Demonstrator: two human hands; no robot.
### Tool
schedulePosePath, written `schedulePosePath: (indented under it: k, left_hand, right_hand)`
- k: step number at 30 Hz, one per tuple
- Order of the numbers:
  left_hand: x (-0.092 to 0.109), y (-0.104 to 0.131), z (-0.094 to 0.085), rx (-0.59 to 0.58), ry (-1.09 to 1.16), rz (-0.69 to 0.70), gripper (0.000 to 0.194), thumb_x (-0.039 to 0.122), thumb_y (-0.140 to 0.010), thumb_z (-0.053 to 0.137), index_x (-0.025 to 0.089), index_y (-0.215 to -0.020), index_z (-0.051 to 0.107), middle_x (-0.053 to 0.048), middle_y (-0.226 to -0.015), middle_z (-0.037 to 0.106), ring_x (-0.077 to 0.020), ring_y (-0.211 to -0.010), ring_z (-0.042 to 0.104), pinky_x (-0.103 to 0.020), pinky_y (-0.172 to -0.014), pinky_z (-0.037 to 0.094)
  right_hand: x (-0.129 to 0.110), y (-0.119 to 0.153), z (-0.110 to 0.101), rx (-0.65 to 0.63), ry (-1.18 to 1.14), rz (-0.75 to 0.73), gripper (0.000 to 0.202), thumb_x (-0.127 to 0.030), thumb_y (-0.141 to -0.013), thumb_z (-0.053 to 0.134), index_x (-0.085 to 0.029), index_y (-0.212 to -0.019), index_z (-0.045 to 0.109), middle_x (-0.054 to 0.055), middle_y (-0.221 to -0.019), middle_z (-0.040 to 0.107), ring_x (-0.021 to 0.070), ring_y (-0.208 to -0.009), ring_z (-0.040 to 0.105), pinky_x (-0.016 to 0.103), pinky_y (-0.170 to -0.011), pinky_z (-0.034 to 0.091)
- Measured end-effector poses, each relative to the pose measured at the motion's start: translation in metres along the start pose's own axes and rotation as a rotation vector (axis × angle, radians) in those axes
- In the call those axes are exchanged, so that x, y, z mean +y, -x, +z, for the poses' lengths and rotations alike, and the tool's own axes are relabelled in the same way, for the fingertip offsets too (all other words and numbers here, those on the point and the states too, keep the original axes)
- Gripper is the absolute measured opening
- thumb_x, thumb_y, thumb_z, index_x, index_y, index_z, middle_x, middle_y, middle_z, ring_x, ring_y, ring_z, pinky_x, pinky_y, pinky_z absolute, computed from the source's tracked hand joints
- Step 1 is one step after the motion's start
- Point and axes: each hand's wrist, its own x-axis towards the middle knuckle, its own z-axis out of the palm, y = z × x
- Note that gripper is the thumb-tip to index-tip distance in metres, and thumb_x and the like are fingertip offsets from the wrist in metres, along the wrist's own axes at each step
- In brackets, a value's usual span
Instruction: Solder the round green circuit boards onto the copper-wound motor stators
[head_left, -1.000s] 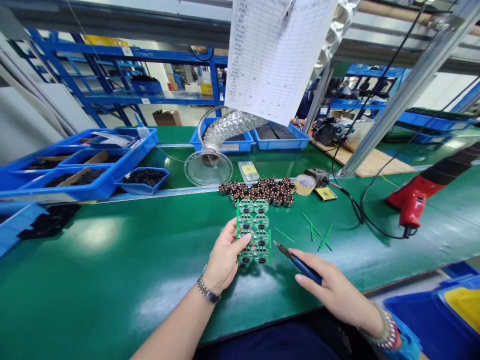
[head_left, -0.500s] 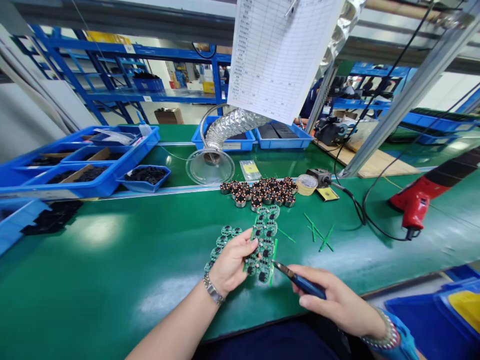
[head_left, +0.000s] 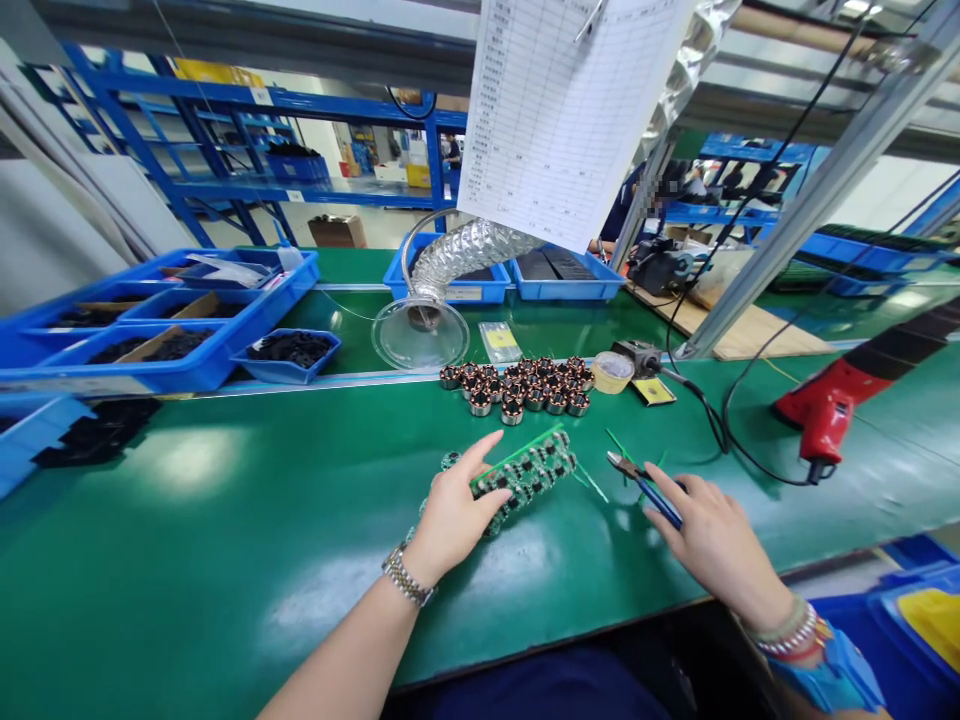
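Observation:
My left hand (head_left: pixel 457 510) grips a panel of small green circuit boards (head_left: pixel 531 472), held tilted above the bench, with a thin green edge strip along its upper side. In my right hand (head_left: pixel 712 530) is a pair of cutting pliers (head_left: pixel 652 490), its jaws pointing up and left, apart from the panel. Thin green cut-off strips (head_left: pixel 616 440) lie on the mat near the pliers, partly covered by them. More circuit boards (head_left: pixel 451 460) rest on the mat, mostly hidden behind my left hand.
Several copper-wound motor stators (head_left: pixel 512 410) stand behind the panel, beside a roll of tape (head_left: pixel 612 372). A red heat gun (head_left: pixel 829 420) lies at right. Blue parts trays (head_left: pixel 217 365) fill the left, and a funnel-ended silver duct (head_left: pixel 469 252) stands at the back.
The panel has turned from upright to slanting up to the right. My right hand and the pliers have moved right and up, away from it. The green strip on the panel's right side is gone.

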Motion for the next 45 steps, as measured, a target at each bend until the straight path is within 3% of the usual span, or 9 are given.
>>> schedulePosePath:
  k: [2,4,8,14,32,35,39,42,45]
  left_hand:
    - [0.003,0.0,-0.004,0.023,-0.018,-0.021,0.056,0.021,-0.067,0.064,0.024,-0.12,0.047,0.0,-0.078,0.062,-0.0173,-0.075,0.058,-0.029,-0.071,0.043]
    - [0.005,-0.001,-0.008,0.047,0.06,-0.038,0.051,0.027,-0.068,0.064,0.022,-0.115,0.047,0.002,-0.069,0.059,-0.0143,-0.064,0.056,-0.026,-0.064,0.043]
    - [0.008,0.0,-0.009,0.108,0.104,-0.041,0.039,0.033,-0.067,0.065,0.021,-0.102,0.052,0.003,-0.076,0.057,-0.0114,-0.064,0.054,-0.022,-0.061,0.041]
    - [0.004,0.003,-0.004,0.003,0.028,-0.007,0.035,0.033,-0.068,0.064,0.022,-0.099,0.051,0.005,-0.073,0.053,-0.0087,-0.059,0.048,-0.02,-0.058,0.038]
    - [0.002,0.003,-0.008,-0.103,0.001,0.055,0.033,0.028,-0.071,0.063,0.024,-0.101,0.05,0.003,-0.078,0.048,-0.0103,-0.069,0.047,-0.021,-0.061,0.036]
    - [-0.001,0.004,-0.007,-0.127,0.08,0.04,0.033,0.028,-0.071,0.064,0.024,-0.1,0.05,0.004,-0.077,0.048,-0.0082,-0.063,0.046,-0.02,-0.058,0.035]
    - [-0.005,0.004,-0.006,-0.233,0.432,-0.039,0.039,0.027,-0.066,0.068,0.024,-0.099,0.048,0.005,-0.071,0.048,-0.0061,-0.055,0.045,-0.018,-0.052,0.034]
    - [-0.006,0.005,-0.003,-0.278,0.645,-0.115,0.043,0.025,-0.062,0.071,0.023,-0.098,0.047,0.005,-0.066,0.049,-0.0058,-0.051,0.045,-0.017,-0.048,0.034]
    - [-0.007,0.006,0.002,-0.281,0.738,-0.163,0.046,0.026,-0.059,0.072,0.023,-0.097,0.047,0.005,-0.064,0.049,-0.0064,-0.049,0.047,-0.017,-0.046,0.035]
  right_hand:
    - [-0.004,0.0,-0.009,0.026,-0.206,-0.003,0.048,-0.04,-0.084,0.044,-0.019,-0.126,0.042,0.011,-0.098,0.058,0.0232,-0.087,0.058,0.037,-0.075,0.048]
    - [-0.012,0.001,-0.019,0.005,-0.407,-0.051,0.048,-0.041,-0.085,0.042,-0.022,-0.129,0.037,0.01,-0.109,0.056,0.0205,-0.094,0.057,0.033,-0.08,0.049]
    - [-0.039,0.006,-0.031,-0.115,-0.587,-0.206,0.046,-0.036,-0.087,0.042,-0.027,-0.131,0.033,0.007,-0.12,0.053,0.0185,-0.107,0.053,0.033,-0.09,0.046]
    - [-0.068,0.007,-0.032,-0.217,-0.649,-0.28,0.046,-0.036,-0.086,0.043,-0.029,-0.131,0.034,0.005,-0.121,0.054,0.0178,-0.11,0.052,0.033,-0.09,0.047]
    - [-0.066,0.006,-0.039,-0.433,-0.818,-0.241,0.046,-0.042,-0.085,0.044,-0.026,-0.128,0.042,0.006,-0.128,0.05,0.0203,-0.117,0.047,0.04,-0.1,0.037]
    - [-0.066,0.006,-0.039,-0.474,-0.891,-0.207,0.047,-0.043,-0.084,0.046,-0.025,-0.127,0.043,0.007,-0.128,0.049,0.0215,-0.118,0.044,0.041,-0.101,0.033]
    - [-0.07,0.003,-0.043,-0.624,-1.181,-0.256,0.041,-0.042,-0.082,0.049,-0.022,-0.117,0.051,0.004,-0.101,0.061,0.0163,-0.091,0.054,0.031,-0.085,0.044]
    - [-0.074,0.001,-0.044,-0.721,-1.38,-0.253,0.032,-0.042,-0.08,0.052,-0.019,-0.102,0.057,-0.001,-0.079,0.054,0.0101,-0.069,0.047,0.024,-0.066,0.043]
    - [-0.078,-0.001,-0.044,-0.774,-1.464,-0.226,0.034,-0.045,-0.079,0.053,-0.016,-0.096,0.058,-0.001,-0.076,0.05,0.0088,-0.065,0.041,0.023,-0.062,0.039]
